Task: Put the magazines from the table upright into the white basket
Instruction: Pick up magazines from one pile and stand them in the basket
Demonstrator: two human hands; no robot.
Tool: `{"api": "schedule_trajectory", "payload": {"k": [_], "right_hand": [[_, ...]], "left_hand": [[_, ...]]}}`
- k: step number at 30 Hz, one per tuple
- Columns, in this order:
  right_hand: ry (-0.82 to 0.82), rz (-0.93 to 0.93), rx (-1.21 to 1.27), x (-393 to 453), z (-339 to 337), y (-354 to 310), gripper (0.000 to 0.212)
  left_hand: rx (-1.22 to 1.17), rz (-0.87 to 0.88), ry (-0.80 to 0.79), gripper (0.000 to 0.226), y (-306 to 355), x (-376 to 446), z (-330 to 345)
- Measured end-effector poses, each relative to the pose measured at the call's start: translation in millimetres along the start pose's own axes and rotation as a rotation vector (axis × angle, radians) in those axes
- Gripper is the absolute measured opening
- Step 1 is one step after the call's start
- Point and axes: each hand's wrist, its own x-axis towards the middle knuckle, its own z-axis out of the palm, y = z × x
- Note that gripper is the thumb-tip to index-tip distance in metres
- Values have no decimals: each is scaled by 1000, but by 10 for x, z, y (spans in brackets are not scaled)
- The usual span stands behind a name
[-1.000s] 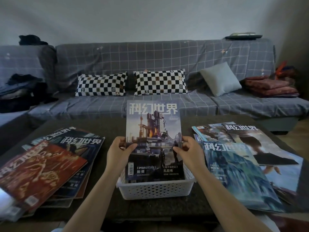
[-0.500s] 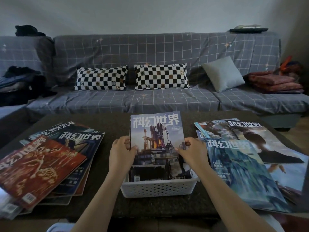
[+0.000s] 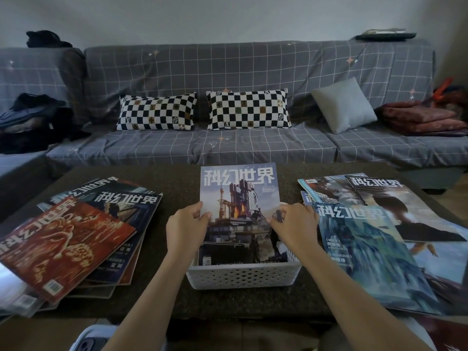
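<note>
A magazine with a tower on a pale blue cover stands in the white perforated basket at the table's front middle, leaning back away from me. My left hand grips its left edge and my right hand grips its right edge. Its bottom edge is hidden inside the basket. On the left lies a fanned pile of magazines topped by a red cover. On the right lies another spread pile with a teal cover in front.
The dark table runs wide, with its far edge close to a grey checked sofa. The sofa holds two checkerboard cushions, a grey cushion and folded clothes. Bare table strips separate the basket from each pile.
The held magazine has sunk lower into the basket and tilted back. Both hands kept their grip on its edges and came down with it.
</note>
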Motion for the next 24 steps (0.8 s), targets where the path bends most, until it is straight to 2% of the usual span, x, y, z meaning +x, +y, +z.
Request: {"api": "schedule_trajectory", "payload": {"k": [4, 10, 14, 19, 24], "right_hand": [[15, 13, -33, -27, -21, -6, 29], [19, -6, 170, -68, -99, 15, 30], [14, -16, 380, -166, -206, 91, 40], [40, 0, 500, -318, -426, 394, 33], [109, 112, 523, -421, -678, 897, 24]], "left_hand": [[33, 20, -7, 49, 13, -43, -10], [-26, 27, -23, 57, 102, -180, 25], [-96, 114, -15, 50, 241, -367, 91], [-240, 188, -146, 41, 622, -626, 365], [-360, 252, -283, 36, 1034, -883, 797]]}}
